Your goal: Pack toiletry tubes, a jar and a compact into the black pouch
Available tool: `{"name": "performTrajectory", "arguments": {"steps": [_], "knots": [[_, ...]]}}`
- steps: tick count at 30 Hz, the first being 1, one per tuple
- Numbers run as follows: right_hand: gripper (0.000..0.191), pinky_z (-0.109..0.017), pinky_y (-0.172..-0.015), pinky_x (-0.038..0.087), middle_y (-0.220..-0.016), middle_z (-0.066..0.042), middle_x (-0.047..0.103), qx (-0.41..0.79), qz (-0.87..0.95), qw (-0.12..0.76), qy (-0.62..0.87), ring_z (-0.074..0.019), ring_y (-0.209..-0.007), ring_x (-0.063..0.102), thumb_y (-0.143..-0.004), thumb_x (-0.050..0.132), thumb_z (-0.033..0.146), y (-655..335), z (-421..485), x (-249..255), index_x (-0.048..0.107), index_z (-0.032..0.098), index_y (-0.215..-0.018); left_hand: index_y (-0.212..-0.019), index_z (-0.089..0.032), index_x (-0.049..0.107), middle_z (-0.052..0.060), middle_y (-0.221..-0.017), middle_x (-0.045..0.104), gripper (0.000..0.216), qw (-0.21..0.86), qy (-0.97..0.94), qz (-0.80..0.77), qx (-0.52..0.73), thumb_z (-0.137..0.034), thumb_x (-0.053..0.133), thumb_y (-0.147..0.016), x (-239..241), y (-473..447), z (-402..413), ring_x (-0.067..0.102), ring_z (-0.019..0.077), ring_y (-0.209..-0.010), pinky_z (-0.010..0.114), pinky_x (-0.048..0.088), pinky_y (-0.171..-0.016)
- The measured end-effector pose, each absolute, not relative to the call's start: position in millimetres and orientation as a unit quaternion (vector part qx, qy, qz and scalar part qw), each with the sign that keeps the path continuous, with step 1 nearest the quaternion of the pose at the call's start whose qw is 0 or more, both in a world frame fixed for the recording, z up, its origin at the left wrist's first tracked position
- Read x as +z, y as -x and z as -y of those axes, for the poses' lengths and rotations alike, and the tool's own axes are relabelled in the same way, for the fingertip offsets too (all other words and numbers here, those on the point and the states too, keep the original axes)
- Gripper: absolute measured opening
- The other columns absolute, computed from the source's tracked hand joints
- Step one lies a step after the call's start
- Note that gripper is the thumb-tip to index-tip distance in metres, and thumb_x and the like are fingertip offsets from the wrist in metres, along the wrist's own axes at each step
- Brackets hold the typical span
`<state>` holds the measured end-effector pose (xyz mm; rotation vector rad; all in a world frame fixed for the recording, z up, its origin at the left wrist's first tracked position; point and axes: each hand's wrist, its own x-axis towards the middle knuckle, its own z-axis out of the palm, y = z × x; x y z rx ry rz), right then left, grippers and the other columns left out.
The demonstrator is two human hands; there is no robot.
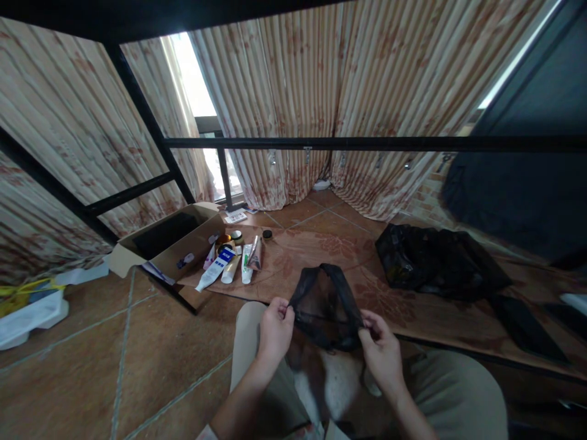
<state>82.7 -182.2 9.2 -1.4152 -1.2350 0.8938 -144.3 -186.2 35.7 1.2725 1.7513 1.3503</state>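
Pleated beige curtains with reddish flowers [275,79] hang behind a black metal frame [293,143], above a low reddish-brown floral-patterned board [312,244]. Over the lap, a sheer black mesh fabric piece with darker bands [346,299] spreads between the two hands, its far end overlapping the board in view. At its left edge, the left hand [277,321] has a narrow grip, thumb and fingers pinching the cloth. Slightly nearer the body, the right hand [380,345] pinches the right edge; the middle hangs clear of both grips. Beige-trousered knees [458,391] stand to either side. Leftward on the board lie several squeeze tubes [217,269], beside an open brown cardboard box [190,250]. Well apart on the right rests a black mesh heap [431,260].
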Motion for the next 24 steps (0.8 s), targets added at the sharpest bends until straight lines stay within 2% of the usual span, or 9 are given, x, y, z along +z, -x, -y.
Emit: {"name": "performTrajectory", "arguments": {"steps": [2,4,8,14,19,21,24], "knots": [[0.042,-0.032,-0.078,0.048,-0.097,-0.008,0.066,0.351,0.504,0.513,0.6,-0.0194,-0.087,0.061,-0.075,0.056,0.032,-90,179,10,0.057,0.016,-0.113,-0.077,-0.021,0.054,-0.005,-0.058,0.05,0.004,0.256,-0.488,-0.679,0.485,-0.02,0.051,-0.076,40,144,187,0.048,0.0117,-0.053,0.022,0.033,-0.054],[0.044,-0.032,-0.077,0.048,-0.098,-0.009,0.065,0.325,0.516,0.51,0.607,-0.019,-0.085,0.061,-0.076,0.054,0.032,-92,178,14,0.055,0.016,-0.117,-0.083,-0.022,0.054,-0.007,-0.056,0.047,0.01,0.229,-0.504,-0.692,0.464,-0.017,0.05,-0.075,45,141,188,0.048,0.0115,-0.052,0.022,0.032,-0.055],[0.045,-0.032,-0.07,0.048,-0.103,-0.007,0.061,0.234,0.6,0.449,0.62,-0.017,-0.077,0.058,-0.077,0.052,0.029,-84,182,31,0.053,0.02,-0.121,-0.096,-0.023,0.051,-0.008,-0.059,0.047,0.024,0.202,-0.535,-0.706,0.417,-0.012,0.048,-0.074,56,129,190,0.05,0.0119,-0.055,0.021,0.034,-0.058],[0.033,-0.035,-0.086,0.048,-0.124,-0.009,0.05,0.181,0.691,0.44,0.544,-0.021,-0.109,0.053,-0.083,0.045,0.027,-77,177,48,0.053,0.024,-0.115,-0.098,-0.023,0.046,-0.007,-0.064,0.048,0.021,0.192,-0.591,-0.698,0.355,-0.012,0.045,-0.08,70,121,191,0.052,0.0119,-0.058,0.021,0.036,-0.058],[0.05,-0.036,-0.099,0.042,-0.137,-0.005,0.04,0.21,0.741,0.362,0.526,-0.0186,-0.124,0.046,-0.083,0.033,0.014,-81,178,45,0.05,0.029,-0.127,-0.096,-0.024,0.054,0.0,-0.088,0.055,0.025,0.16,-0.662,-0.667,0.302,-0.009,0.038,-0.082,74,126,193,0.057,0.0136,-0.077,0.024,0.042,-0.071],[0.057,-0.034,-0.1,0.041,-0.137,-0.005,0.043,0.233,0.756,0.32,0.521,-0.0167,-0.124,0.048,-0.081,0.031,0.012,-83,180,43,0.044,0.03,-0.133,-0.102,-0.025,0.057,0.002,-0.096,0.054,0.033,0.162,-0.677,-0.665,0.27,-0.008,0.039,-0.081,72,127,193,0.058,0.0144,-0.081,0.024,0.044,-0.075],[0.059,-0.036,-0.102,0.04,-0.133,-0.007,0.051,0.25,0.748,0.283,0.547,-0.0185,-0.122,0.05,-0.082,0.033,0.017,-87,181,40,0.034,0.024,-0.141,-0.113,-0.027,0.057,0.004,-0.103,0.052,0.042,0.175,-0.676,-0.671,0.25,-0.008,0.041,-0.078,69,127,193,0.06,0.0158,-0.085,0.025,0.046,-0.078]]}}
